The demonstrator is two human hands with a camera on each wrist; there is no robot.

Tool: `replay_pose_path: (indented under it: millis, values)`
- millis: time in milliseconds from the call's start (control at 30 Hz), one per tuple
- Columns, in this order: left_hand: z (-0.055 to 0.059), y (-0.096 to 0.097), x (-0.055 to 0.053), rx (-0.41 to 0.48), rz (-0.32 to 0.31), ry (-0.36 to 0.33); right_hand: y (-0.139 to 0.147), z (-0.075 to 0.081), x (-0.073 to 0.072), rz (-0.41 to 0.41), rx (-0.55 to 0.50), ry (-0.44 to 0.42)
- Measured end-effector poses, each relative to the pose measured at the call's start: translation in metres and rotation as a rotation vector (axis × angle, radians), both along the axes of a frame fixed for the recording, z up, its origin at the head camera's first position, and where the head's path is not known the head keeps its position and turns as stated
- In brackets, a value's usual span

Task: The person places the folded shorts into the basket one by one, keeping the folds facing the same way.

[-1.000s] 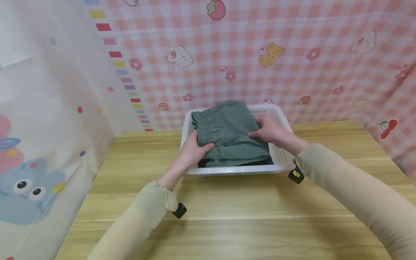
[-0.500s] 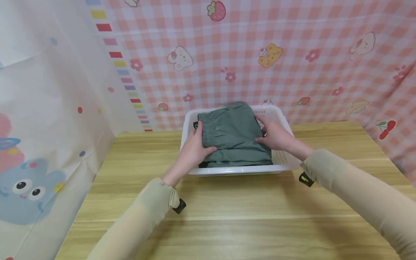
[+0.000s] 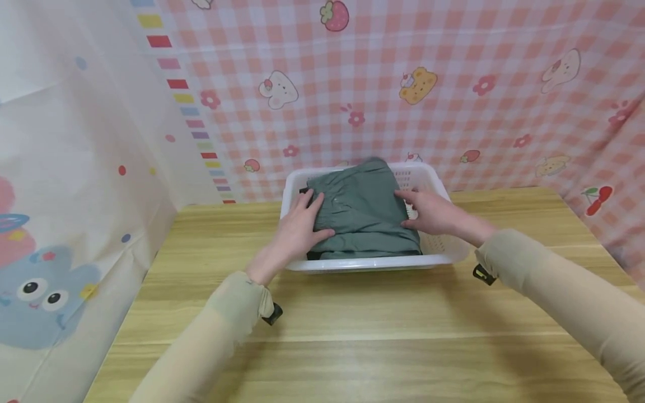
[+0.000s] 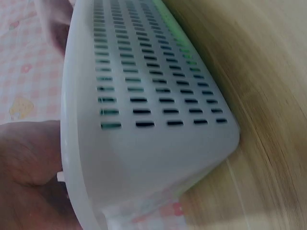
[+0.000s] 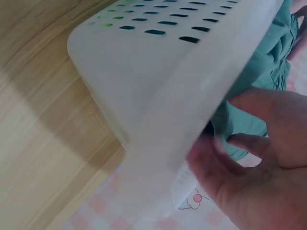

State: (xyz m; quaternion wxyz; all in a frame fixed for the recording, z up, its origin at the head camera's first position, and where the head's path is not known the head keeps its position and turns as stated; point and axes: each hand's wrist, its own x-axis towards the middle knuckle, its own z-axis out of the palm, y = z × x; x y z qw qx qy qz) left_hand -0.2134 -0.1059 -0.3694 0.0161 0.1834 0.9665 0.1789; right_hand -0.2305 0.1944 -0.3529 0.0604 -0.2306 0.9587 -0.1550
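Note:
Folded dark green pants [image 3: 360, 204] with a gathered elastic waistband lie in a white plastic basket [image 3: 363, 264], on top of darker cloth that barely shows. My left hand [image 3: 297, 226] rests on the waistband side, its fingers spread over the fabric. At the opposite edge my right hand [image 3: 435, 214] touches the pants with its fingertips, thumb apart from the fingers. In the right wrist view, the right hand [image 5: 268, 158] reaches over the basket rim beside the green cloth. The left wrist view has the left hand [image 4: 29, 167] behind the rim, its fingertips hidden.
The basket stands near the back of a wood-grain table [image 3: 353, 336]. Behind it hangs a pink checked cloth [image 3: 353, 84], with a white printed cloth [image 3: 75, 168] on the left. The basket has slotted walls [image 4: 139, 72]. Dark wrist cameras [image 3: 272, 314] sit under both sleeves.
The pants have shifted slightly right and settled lower into the basket. My left hand has spread its fingers onto the waistband, while my right hand has moved outward to the right.

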Motion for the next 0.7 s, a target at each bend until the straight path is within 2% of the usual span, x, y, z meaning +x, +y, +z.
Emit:
replay_pose_path:
  millis: [100, 233, 533, 700]
  values:
    - [0.0, -0.003, -0.003, -0.025, -0.023, -0.026, 0.0, 0.001, -0.002, 0.029, 0.033, 0.025]
    - [0.0, -0.005, -0.005, -0.04, -0.038, -0.064, -0.002, 0.0, -0.006, 0.108, 0.068, 0.043]
    - [-0.002, -0.002, -0.011, -0.093, -0.077, -0.112, -0.006, -0.005, -0.015, 0.178, 0.139, -0.02]
    - [-0.004, 0.0, -0.013, -0.105, -0.109, -0.154, -0.006, -0.006, -0.021, 0.227, 0.14, -0.101]
